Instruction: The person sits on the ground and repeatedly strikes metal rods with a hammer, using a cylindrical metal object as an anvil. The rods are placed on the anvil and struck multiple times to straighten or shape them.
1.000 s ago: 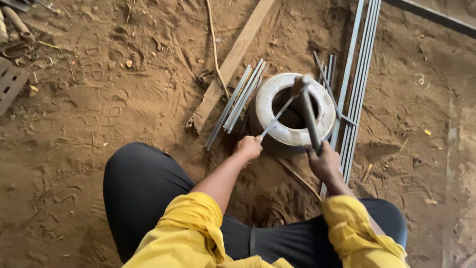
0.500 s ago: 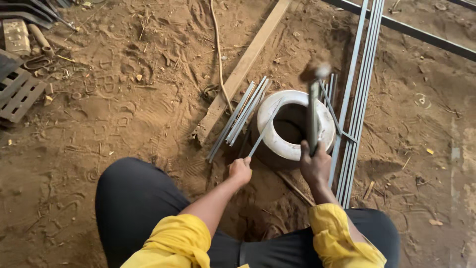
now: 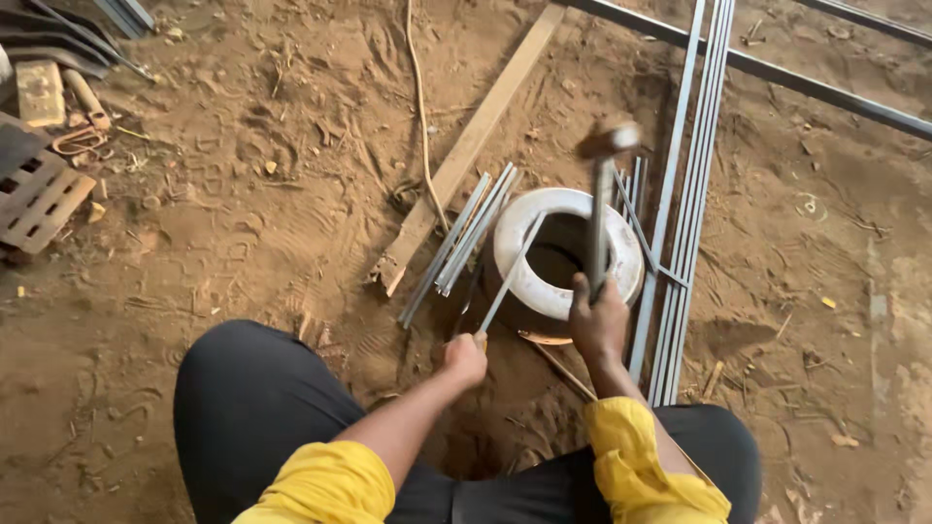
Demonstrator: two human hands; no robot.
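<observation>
Hammer raised over a white ring on sandy ground

The right hand [image 3: 599,325] had its fingers clamped on a hammer [image 3: 602,194] above the white ring [image 3: 524,267] — the left hand [image 3: 465,357] gripped a thin metal strip [image 3: 510,275] slanting across the ring's near rim, with loose grey strips [image 3: 466,243] lying just left of it.

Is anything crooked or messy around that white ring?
Yes. One thin rod beside the white ring is bent, unlike the straight long rods. Short metal strips lie loosely fanned on the dirt beside a plank.
</observation>
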